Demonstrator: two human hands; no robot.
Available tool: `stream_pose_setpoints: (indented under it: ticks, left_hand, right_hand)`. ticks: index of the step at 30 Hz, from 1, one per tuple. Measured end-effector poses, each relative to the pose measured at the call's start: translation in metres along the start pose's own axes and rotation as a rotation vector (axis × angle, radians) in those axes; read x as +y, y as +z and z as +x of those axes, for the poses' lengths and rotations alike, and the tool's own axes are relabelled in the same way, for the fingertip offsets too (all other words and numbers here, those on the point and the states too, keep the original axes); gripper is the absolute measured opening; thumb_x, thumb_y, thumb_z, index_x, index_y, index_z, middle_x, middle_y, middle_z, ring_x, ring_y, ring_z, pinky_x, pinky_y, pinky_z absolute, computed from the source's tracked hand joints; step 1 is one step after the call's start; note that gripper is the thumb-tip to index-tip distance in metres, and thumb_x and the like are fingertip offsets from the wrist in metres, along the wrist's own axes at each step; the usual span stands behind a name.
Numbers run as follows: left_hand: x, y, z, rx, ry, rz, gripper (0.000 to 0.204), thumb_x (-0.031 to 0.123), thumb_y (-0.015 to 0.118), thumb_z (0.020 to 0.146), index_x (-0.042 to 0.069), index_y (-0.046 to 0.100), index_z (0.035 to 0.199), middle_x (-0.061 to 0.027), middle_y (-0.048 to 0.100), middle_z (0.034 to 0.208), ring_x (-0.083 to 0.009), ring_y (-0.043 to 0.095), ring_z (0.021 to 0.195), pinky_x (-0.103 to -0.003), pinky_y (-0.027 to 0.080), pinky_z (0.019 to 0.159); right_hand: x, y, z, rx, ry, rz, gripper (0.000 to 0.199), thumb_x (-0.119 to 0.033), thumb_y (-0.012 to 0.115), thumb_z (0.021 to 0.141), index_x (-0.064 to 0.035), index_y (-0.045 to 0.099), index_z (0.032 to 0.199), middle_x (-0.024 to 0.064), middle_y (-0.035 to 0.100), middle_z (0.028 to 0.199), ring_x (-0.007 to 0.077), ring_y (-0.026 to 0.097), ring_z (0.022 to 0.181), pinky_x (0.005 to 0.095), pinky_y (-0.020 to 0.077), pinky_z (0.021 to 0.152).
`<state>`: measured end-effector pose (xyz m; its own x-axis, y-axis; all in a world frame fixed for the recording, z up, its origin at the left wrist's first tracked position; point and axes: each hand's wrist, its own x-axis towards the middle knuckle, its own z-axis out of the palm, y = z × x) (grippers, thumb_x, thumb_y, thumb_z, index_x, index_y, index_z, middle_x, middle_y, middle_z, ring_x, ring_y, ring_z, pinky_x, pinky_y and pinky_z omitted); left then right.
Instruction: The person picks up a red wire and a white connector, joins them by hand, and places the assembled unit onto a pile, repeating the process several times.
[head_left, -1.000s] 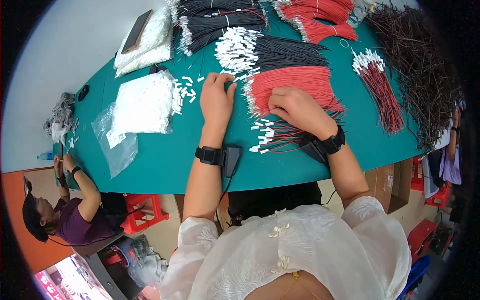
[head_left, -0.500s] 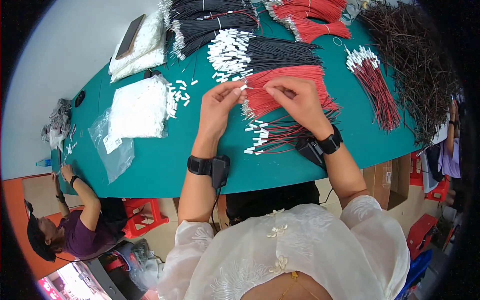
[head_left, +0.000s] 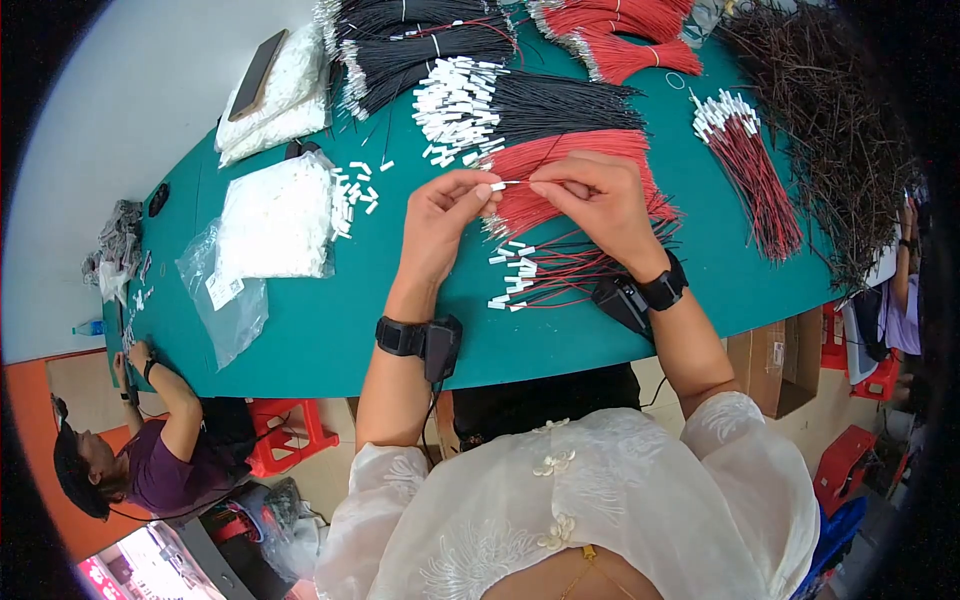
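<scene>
Our left hand (head_left: pixel 436 212) is pinching a white connector (head_left: pixel 498 186), and our right hand (head_left: pixel 606 202) is gripping a thin wire (head_left: pixel 517 182), its end pointing toward that connector. We are keeping the hands slightly apart above the red wires (head_left: pixel 525 210); black wires (head_left: pixel 565 106) are lying just beyond. Whether the tip is sitting inside, we cannot tell.

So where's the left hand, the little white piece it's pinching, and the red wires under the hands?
Left hand (head_left: pixel 434 222): head view, back of the hand.
Little white piece (head_left: pixel 499 186): head view, its uncovered end.
Red wires (head_left: pixel 524 211): head view, lower-left strands.
</scene>
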<state>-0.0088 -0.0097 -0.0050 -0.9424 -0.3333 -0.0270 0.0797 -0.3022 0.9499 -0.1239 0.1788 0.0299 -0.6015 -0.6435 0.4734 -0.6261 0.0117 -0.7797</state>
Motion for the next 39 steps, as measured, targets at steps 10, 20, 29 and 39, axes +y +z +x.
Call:
stream_pose_setpoints:
  ticks: [10, 20, 29, 39]
  left_hand:
    - [0.0004, -0.0008, -0.0018, 0.056, 0.06, 0.033, 0.019, -0.001, 0.07, 0.09, -0.004, 0.073, 0.109, -0.0101, 0.075, 0.096, -0.0122, 0.07, 0.085, -0.024, 0.055, 0.079]
    - [-0.0036, -0.0011, -0.001, 0.118, 0.096, 0.064, 0.02, -0.005, 0.074, 0.086, -0.004, 0.073, 0.106, -0.0097, 0.075, 0.099, -0.0115, 0.07, 0.087, -0.024, 0.055, 0.08]
    - [-0.0009, 0.0034, -0.0023, 0.088, 0.107, 0.058, 0.019, -0.006, 0.075, 0.085, -0.004, 0.072, 0.104, -0.0102, 0.074, 0.099, -0.0126, 0.071, 0.09, -0.024, 0.055, 0.082]
    - [-0.0025, 0.0014, -0.0015, 0.066, 0.049, 0.005, 0.019, -0.004, 0.076, 0.085, -0.003, 0.072, 0.103, -0.0092, 0.074, 0.096, -0.0122, 0.07, 0.086, -0.024, 0.055, 0.08]
  right_hand:
    - [0.0037, 0.0032, -0.0003, 0.022, -0.04, -0.007, 0.011, 0.0, 0.078, 0.081, 0.0, 0.075, 0.092, 0.0043, 0.064, 0.073, 0.0094, 0.049, 0.057, 0.026, 0.0382, 0.053]
    - [0.0026, 0.0035, -0.0002, 0.026, -0.068, -0.046, 0.011, 0.0, 0.078, 0.081, -0.0005, 0.075, 0.092, 0.0046, 0.063, 0.072, 0.011, 0.05, 0.058, 0.027, 0.0392, 0.053]
    - [0.0048, 0.0029, 0.0002, 0.035, -0.098, -0.076, 0.011, -0.001, 0.078, 0.08, -0.0016, 0.075, 0.091, 0.0054, 0.064, 0.072, 0.0136, 0.055, 0.061, 0.0281, 0.0419, 0.056]
    - [0.0046, 0.0021, 0.0026, 0.069, -0.223, -0.2, 0.015, -0.002, 0.081, 0.076, -0.0047, 0.076, 0.089, 0.0053, 0.066, 0.073, 0.0195, 0.059, 0.067, 0.0322, 0.0452, 0.063]
